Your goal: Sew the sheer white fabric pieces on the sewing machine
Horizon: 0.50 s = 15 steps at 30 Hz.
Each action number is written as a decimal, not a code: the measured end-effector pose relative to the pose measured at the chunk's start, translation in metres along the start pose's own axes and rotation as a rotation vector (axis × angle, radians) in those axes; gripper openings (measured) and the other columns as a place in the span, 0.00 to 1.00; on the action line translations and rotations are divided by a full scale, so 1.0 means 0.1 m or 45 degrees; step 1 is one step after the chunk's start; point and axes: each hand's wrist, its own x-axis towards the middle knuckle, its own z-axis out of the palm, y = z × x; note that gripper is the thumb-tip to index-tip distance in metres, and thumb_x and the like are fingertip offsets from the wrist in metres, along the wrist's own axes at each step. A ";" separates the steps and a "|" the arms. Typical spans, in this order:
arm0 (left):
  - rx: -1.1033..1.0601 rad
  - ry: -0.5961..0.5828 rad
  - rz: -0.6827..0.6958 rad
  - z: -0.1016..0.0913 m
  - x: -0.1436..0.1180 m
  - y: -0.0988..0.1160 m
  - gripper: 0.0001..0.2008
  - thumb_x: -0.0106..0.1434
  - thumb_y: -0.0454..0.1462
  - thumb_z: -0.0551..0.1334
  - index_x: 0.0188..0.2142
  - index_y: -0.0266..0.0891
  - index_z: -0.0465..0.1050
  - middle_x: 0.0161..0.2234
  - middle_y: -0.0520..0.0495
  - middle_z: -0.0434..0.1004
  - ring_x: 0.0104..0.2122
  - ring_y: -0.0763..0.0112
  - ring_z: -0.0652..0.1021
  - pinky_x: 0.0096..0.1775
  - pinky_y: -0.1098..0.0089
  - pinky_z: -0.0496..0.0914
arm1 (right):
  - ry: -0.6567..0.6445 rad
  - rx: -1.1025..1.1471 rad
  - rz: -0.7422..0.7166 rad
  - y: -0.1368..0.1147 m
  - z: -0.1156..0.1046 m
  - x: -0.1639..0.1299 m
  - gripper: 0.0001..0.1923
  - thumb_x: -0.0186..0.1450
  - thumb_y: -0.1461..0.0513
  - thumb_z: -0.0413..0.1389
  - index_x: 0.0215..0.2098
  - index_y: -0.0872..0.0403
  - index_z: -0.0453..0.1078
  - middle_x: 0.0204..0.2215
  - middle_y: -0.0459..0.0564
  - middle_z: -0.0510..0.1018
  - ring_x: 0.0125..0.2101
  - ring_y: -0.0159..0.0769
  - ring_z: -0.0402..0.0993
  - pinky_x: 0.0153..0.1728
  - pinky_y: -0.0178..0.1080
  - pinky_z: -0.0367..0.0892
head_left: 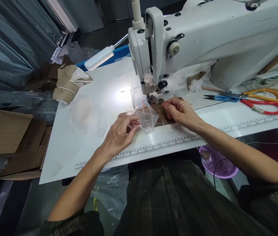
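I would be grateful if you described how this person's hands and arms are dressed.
The left hand and right hand are both ungloved, with no ring, watch or bracelet visible. The forearms are bare; the dark sleeves end near the elbows and, like the shirt front, show faint brownish plaid lines.

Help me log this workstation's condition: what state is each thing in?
Left hand: pinching the translucent sheet
Translucent sheet: loose, creased
Right hand: fingertips together, grip unclear
Sewing machine: upright; running or not unclear
Lamp: tilted
Cloth bundle: rolled, banded
Blue snips: lying flat
Purple basket: open-topped
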 end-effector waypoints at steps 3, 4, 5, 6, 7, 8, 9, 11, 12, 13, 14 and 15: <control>-0.002 0.044 -0.022 0.03 0.03 0.01 0.09 0.65 0.37 0.63 0.44 0.40 0.72 0.35 0.49 0.81 0.31 0.71 0.79 0.37 0.66 0.75 | -0.167 -0.383 -0.257 -0.03 0.01 -0.07 0.25 0.64 0.49 0.59 0.54 0.55 0.67 0.35 0.52 0.72 0.32 0.38 0.69 0.31 0.40 0.67; -0.060 0.062 -0.048 0.05 0.04 0.01 0.08 0.64 0.38 0.64 0.44 0.40 0.73 0.34 0.49 0.81 0.30 0.72 0.78 0.36 0.67 0.75 | -0.191 -0.518 -0.389 -0.03 0.04 -0.08 0.30 0.62 0.48 0.61 0.57 0.54 0.66 0.41 0.55 0.72 0.37 0.42 0.70 0.35 0.43 0.69; -0.134 0.080 -0.079 0.06 0.05 0.01 0.08 0.64 0.38 0.65 0.42 0.40 0.74 0.34 0.49 0.81 0.30 0.73 0.78 0.35 0.68 0.74 | -0.196 -0.645 -0.517 -0.02 0.08 -0.09 0.31 0.61 0.48 0.63 0.58 0.54 0.66 0.45 0.58 0.71 0.42 0.45 0.69 0.39 0.46 0.69; -0.208 0.101 -0.117 0.07 0.06 0.01 0.07 0.63 0.38 0.65 0.41 0.40 0.76 0.34 0.49 0.80 0.29 0.73 0.78 0.33 0.69 0.74 | -0.192 -0.752 -0.624 0.00 0.12 -0.09 0.30 0.60 0.49 0.63 0.56 0.54 0.68 0.47 0.59 0.70 0.45 0.48 0.67 0.43 0.49 0.68; -0.273 0.120 -0.162 0.08 0.06 0.01 0.07 0.63 0.39 0.66 0.39 0.41 0.77 0.33 0.49 0.80 0.29 0.73 0.77 0.32 0.70 0.73 | -0.191 -0.836 -0.697 0.01 0.16 -0.08 0.26 0.61 0.50 0.63 0.53 0.54 0.71 0.47 0.60 0.70 0.46 0.50 0.66 0.44 0.50 0.66; -0.325 0.138 -0.207 0.09 0.07 0.01 0.06 0.62 0.39 0.67 0.38 0.41 0.78 0.32 0.50 0.80 0.28 0.73 0.77 0.32 0.70 0.73 | -0.198 -0.895 -0.735 0.03 0.20 -0.07 0.20 0.62 0.52 0.62 0.48 0.55 0.74 0.46 0.60 0.71 0.46 0.50 0.66 0.45 0.50 0.65; -0.365 0.151 -0.253 0.09 0.07 0.01 0.06 0.61 0.39 0.67 0.37 0.42 0.78 0.31 0.49 0.80 0.28 0.73 0.77 0.31 0.70 0.73 | -0.209 -0.936 -0.747 0.04 0.23 -0.05 0.15 0.64 0.54 0.61 0.43 0.56 0.75 0.43 0.59 0.73 0.45 0.50 0.66 0.45 0.50 0.64; -0.439 0.172 -0.346 0.08 0.07 0.01 0.05 0.59 0.40 0.68 0.35 0.42 0.79 0.30 0.49 0.79 0.28 0.73 0.76 0.31 0.70 0.73 | -0.231 -0.969 -0.728 0.04 0.26 -0.02 0.09 0.66 0.57 0.59 0.37 0.56 0.76 0.39 0.58 0.74 0.43 0.49 0.66 0.43 0.48 0.63; -0.486 0.173 -0.394 0.06 0.08 0.01 0.05 0.59 0.39 0.68 0.33 0.41 0.79 0.30 0.49 0.79 0.28 0.73 0.76 0.32 0.70 0.73 | -0.235 -0.957 -0.716 0.03 0.26 -0.01 0.09 0.66 0.58 0.59 0.35 0.56 0.76 0.37 0.57 0.75 0.43 0.48 0.67 0.42 0.47 0.62; -0.542 0.172 -0.442 0.05 0.08 0.01 0.05 0.59 0.39 0.68 0.32 0.41 0.79 0.30 0.49 0.79 0.28 0.73 0.77 0.32 0.70 0.74 | -0.242 -0.924 -0.703 0.02 0.25 -0.01 0.09 0.66 0.58 0.60 0.35 0.55 0.76 0.36 0.57 0.76 0.42 0.47 0.67 0.42 0.46 0.62; -0.602 0.167 -0.485 0.03 0.08 0.01 0.05 0.58 0.39 0.69 0.31 0.40 0.79 0.31 0.48 0.79 0.29 0.73 0.77 0.33 0.70 0.74 | -0.259 -0.874 -0.682 0.00 0.24 -0.01 0.09 0.65 0.57 0.60 0.34 0.55 0.76 0.35 0.56 0.76 0.41 0.46 0.68 0.41 0.45 0.61; -0.667 0.155 -0.522 0.01 0.09 0.00 0.05 0.57 0.38 0.69 0.30 0.39 0.78 0.32 0.48 0.79 0.29 0.72 0.77 0.33 0.70 0.75 | -0.291 -0.810 -0.647 -0.02 0.23 -0.01 0.10 0.65 0.56 0.61 0.35 0.54 0.77 0.34 0.54 0.77 0.40 0.44 0.69 0.39 0.43 0.61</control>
